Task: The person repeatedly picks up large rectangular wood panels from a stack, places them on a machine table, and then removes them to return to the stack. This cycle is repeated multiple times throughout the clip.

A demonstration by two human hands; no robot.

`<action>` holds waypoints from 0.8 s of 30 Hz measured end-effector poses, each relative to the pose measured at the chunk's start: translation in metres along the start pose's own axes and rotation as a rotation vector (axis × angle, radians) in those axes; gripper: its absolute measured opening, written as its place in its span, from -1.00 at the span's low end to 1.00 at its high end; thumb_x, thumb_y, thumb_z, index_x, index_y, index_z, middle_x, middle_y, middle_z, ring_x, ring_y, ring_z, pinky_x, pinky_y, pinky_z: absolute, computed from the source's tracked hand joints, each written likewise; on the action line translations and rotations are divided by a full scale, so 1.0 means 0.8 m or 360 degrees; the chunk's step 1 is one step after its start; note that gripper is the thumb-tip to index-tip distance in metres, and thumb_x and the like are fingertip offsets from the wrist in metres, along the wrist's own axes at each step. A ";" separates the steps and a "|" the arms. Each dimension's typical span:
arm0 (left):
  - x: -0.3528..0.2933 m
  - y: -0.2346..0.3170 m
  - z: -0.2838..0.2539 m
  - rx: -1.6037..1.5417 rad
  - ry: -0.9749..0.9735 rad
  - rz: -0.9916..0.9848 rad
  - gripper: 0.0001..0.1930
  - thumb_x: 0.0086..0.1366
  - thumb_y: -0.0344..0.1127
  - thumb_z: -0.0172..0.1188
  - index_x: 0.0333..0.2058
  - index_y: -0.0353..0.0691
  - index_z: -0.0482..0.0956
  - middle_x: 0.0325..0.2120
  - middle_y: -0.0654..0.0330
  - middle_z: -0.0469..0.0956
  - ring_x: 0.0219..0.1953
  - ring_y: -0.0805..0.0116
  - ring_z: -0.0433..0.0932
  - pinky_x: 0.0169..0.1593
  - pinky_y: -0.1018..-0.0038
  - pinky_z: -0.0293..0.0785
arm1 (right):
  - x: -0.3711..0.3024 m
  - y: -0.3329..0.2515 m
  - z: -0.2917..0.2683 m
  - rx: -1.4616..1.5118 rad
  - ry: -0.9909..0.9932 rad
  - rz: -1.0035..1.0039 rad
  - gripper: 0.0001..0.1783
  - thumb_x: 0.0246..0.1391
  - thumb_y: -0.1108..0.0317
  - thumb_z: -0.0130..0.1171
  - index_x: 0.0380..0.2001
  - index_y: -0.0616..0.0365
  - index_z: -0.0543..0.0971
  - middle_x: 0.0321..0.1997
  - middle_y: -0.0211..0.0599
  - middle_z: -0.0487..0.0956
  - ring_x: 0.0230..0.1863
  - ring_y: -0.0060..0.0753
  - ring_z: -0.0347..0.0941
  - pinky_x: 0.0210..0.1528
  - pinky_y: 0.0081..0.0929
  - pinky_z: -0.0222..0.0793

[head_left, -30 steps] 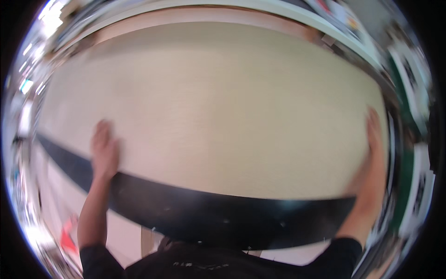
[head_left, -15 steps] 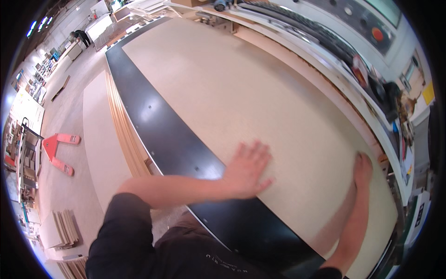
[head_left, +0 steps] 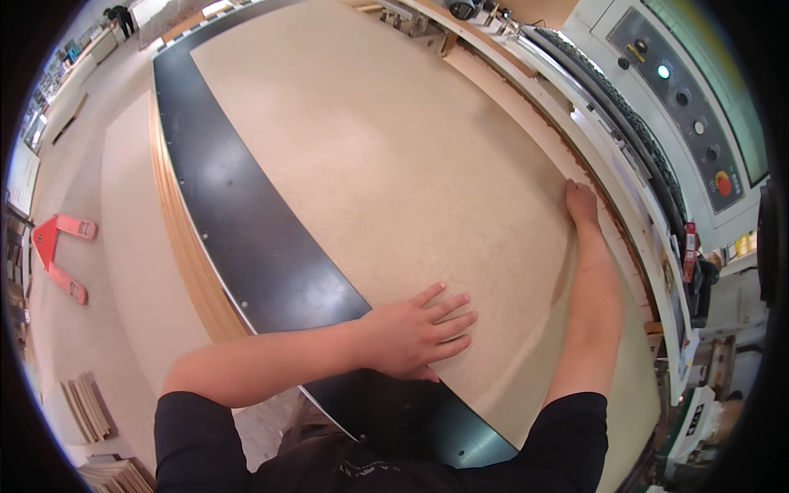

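Observation:
A large beige board (head_left: 386,156) lies flat on a black-surfaced table (head_left: 238,193), whose dark strip shows along the board's left side. My left hand (head_left: 419,333) rests palm down on the board near its left edge, fingers spread, with nothing in it. At the board's right edge, my right hand (head_left: 581,204) is closed, its fingers curled over the rim; the fingertips are hidden from view. That forearm reaches across the board's near right part and casts a shadow there.
A machine control panel (head_left: 678,103) with knobs and a red button stands at upper right. Left of the table lies a stack of panels (head_left: 177,222). A red pallet truck (head_left: 57,246) and stacked boards (head_left: 86,407) are on the floor. Far off, a person (head_left: 121,18) bends over.
My right hand has moved farther forward along the board's right edge. My left hand has settled on the board, slightly nearer me. The view has swung to the right, showing more of the panel.

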State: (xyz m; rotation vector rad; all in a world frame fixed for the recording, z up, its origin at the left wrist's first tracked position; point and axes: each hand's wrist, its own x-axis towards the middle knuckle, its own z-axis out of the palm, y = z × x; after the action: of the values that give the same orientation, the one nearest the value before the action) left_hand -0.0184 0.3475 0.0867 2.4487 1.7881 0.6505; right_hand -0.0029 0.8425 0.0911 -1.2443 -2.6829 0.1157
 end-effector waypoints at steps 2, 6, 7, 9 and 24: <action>0.002 0.003 0.005 -0.0006 0.0034 0.0019 -0.29 0.20 0.20 0.21 0.16 -0.20 0.42 0.30 0.00 0.28 0.40 -0.07 0.15 0.37 -0.15 0.06 | 0.000 0.011 0.002 0.0036 0.0045 -0.0020 -0.44 0.25 -0.03 -0.14 -0.15 0.21 0.66 0.00 0.17 0.59 0.10 0.26 0.47 0.20 0.03 0.32; 0.001 -0.004 0.002 -0.0031 0.0075 0.0055 -0.31 0.20 0.17 0.21 0.15 -0.21 0.42 0.29 -0.01 0.30 0.39 -0.07 0.17 0.36 -0.15 0.06 | 0.010 0.026 0.006 -0.0011 0.0081 -0.0118 -0.46 0.22 0.00 -0.11 -0.12 0.23 0.65 0.06 0.17 0.56 0.14 0.24 0.44 0.22 0.01 0.31; 0.002 -0.007 0.001 -0.0059 0.0125 0.0084 -0.31 0.19 0.17 0.22 0.15 -0.22 0.42 0.29 -0.01 0.31 0.39 -0.07 0.18 0.36 -0.15 0.06 | 0.014 0.026 0.008 -0.0062 0.0002 -0.0010 -0.47 0.23 0.02 -0.11 -0.10 0.22 0.65 0.06 0.16 0.57 0.15 0.23 0.44 0.21 0.01 0.31; 0.008 -0.014 0.002 -0.0025 0.0101 0.0062 -0.28 0.15 0.17 0.27 0.14 -0.24 0.44 0.26 -0.01 0.33 0.38 -0.07 0.19 0.38 -0.13 0.07 | 0.023 0.022 0.010 -0.0084 0.0035 0.0087 -0.49 0.24 0.06 -0.13 -0.08 0.21 0.64 0.06 0.16 0.57 0.16 0.20 0.44 0.20 0.00 0.33; 0.027 -0.016 -0.012 -0.0105 0.0093 -0.0064 -0.31 -0.05 -0.10 0.44 0.06 -0.29 0.51 0.21 -0.10 0.40 0.32 -0.11 0.29 0.40 -0.06 0.08 | -0.576 0.199 -0.118 -0.0148 0.0282 0.0590 -0.42 0.23 0.18 0.02 0.29 0.12 0.36 0.40 0.17 0.23 0.38 0.28 0.16 0.38 0.03 0.11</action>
State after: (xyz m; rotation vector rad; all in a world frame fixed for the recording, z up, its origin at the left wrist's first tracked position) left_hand -0.0282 0.3696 0.0987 2.3693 1.8006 0.7723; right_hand 0.4264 0.5929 0.1001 -1.6830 -2.3077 -0.0687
